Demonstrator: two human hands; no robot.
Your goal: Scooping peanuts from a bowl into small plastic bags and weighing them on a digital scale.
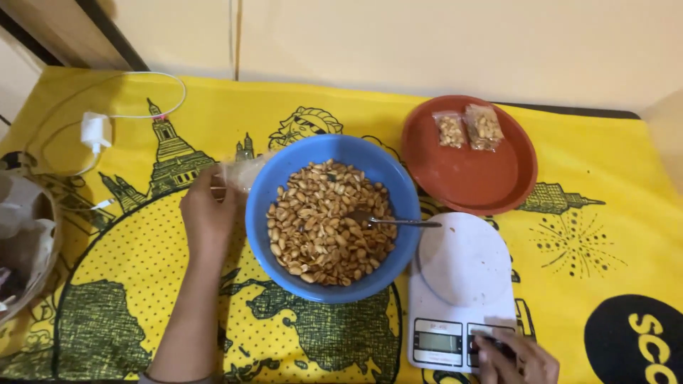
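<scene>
The left hand (pixel 206 213) rests on the surface just left of a blue bowl (pixel 265 206), its fingers closed on a small clear plastic bag (pixel 240 173) at the bowl's rim. The right hand (pixel 516 359) sits at the bottom edge of the view with its fingertips on the buttons of a white kitchen scale (pixel 461 291); whether it presses or only touches cannot be told. The bowl is full of shelled peanuts (pixel 320 227), and a metal spoon (pixel 391 221) lies in them with its handle pointing right over the rim. The scale's round platform stands bare just right of the bowl. Beyond it, a shallow red-brown plate (pixel 473 181) holds two small filled bags of peanuts (pixel 467 129) side by side near its far edge. All of this sits on a yellow cloth (pixel 605 178) printed with dark drawings. At the far left lie a white charger and cable (pixel 96 131).
</scene>
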